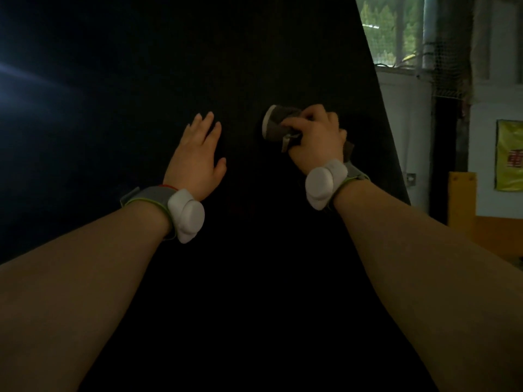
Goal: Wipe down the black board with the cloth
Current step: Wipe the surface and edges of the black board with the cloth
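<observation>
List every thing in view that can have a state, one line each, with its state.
left hand: open, fingers spread, flat against the board, holding nothing.
right hand: closed around the cloth.
cloth: bunched up, pressed to the board.
black board: upright, fills most of the view; too dark to judge wiped or dusty.

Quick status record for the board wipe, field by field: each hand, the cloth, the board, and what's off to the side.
left hand: open, fingers spread, palm flat against the board, holding nothing
right hand: closed in a grip on the cloth
cloth: grey, bunched, pressed to the board, sticking out left of the right hand
black board: fills most of the view; too dark to judge which parts are clean
wrists: white sensor on a grey strap on each
right background: window, yellow sign
</observation>
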`<state>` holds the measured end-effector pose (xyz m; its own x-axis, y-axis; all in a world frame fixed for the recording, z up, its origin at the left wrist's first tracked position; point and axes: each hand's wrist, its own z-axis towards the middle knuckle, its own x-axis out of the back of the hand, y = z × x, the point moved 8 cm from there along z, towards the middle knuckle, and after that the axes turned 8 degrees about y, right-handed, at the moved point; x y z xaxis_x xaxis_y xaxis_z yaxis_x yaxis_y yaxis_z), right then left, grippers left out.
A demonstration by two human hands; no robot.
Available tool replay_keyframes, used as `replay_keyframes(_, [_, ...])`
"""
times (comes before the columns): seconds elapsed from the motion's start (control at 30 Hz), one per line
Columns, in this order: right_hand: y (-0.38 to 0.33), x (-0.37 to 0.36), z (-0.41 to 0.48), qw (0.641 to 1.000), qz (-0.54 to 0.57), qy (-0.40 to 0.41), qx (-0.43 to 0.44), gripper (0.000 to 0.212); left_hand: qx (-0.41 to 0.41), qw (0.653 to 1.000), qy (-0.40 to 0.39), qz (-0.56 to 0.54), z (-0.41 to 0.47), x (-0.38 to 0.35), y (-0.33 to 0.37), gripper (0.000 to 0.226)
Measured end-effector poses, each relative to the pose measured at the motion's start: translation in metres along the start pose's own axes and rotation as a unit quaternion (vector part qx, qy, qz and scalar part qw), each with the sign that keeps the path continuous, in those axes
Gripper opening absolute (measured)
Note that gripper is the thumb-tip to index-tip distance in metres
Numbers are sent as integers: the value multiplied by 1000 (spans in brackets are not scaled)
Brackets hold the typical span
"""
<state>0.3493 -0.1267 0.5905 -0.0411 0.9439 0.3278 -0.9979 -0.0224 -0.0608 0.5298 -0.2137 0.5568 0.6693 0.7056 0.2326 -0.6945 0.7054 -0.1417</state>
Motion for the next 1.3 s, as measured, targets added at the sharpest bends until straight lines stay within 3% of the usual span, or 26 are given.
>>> replay_keyframes(0.17, [-13, -15, -31, 993, -11, -51, 103, 35, -2, 1000, 15, 10, 0, 0, 4, 67])
replay_keyframes(0.53, [-19, -32, -92, 971, 1, -173, 168, 30, 17, 999, -3, 50, -23, -15, 7, 75])
replay_keyframes(0.6, [-18, -20, -81, 980, 14, -129, 149, 32, 9, 999, -7, 50, -22, -17, 6, 76])
replay_keyframes(0.73, [-8, 24, -44, 996, 20, 58, 59, 36, -7, 999, -4, 37, -24, -20, 4, 76])
replay_keyframes(0.8, [0, 33, -23, 997, -5, 83, 6, 39, -15, 999, 1, 34, -24, -21, 2, 76])
replay_keyframes(0.93, [6, 15, -2, 999, -14, 4, -43, 44, -22, 998, 6, 53, -25, -26, 1, 77])
replay_keyframes(1.3, [-25, -30, -63, 979, -46, -114, 161, 33, -12, 998, 9, 56, -23, -20, 7, 76])
